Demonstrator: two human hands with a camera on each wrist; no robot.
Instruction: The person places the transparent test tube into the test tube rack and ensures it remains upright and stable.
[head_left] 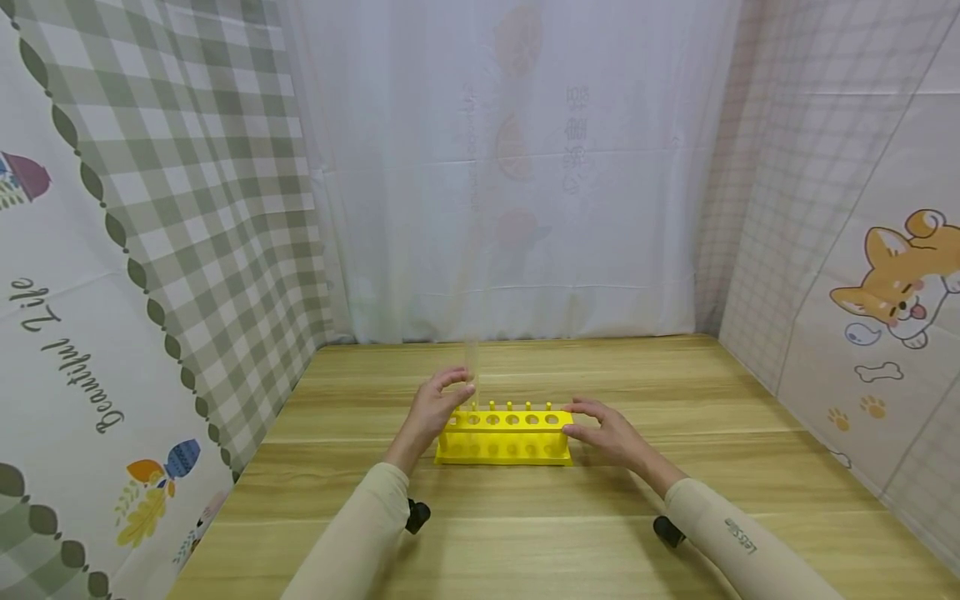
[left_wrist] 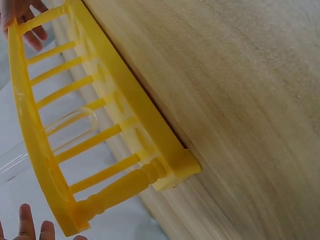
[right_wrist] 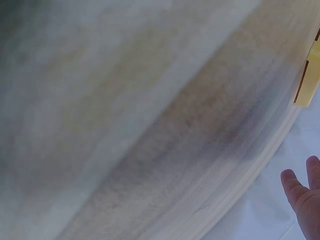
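Note:
A yellow test tube rack (head_left: 504,430) stands upright on the wooden table, with a row of round holes and short pegs along its top. Near its left end, a clear test tube (left_wrist: 75,129) passes through the upper plate, its rounded bottom above the base in the left wrist view. My left hand (head_left: 435,407) pinches the tube's upper part between thumb and fingers; that contact lies outside the left wrist view. At the rack's right end, my right hand (head_left: 613,433) grips the upper plate with thumb and fingers. The right wrist view catches only some fingers (right_wrist: 294,189) and a rack corner.
A white curtain (head_left: 510,208) hangs behind the table's far edge. Checked cloth (head_left: 217,150) borders the left, and a cloth with a cartoon dog (head_left: 900,275) borders the right. Wooden tabletop (head_left: 525,533) extends in front of the rack.

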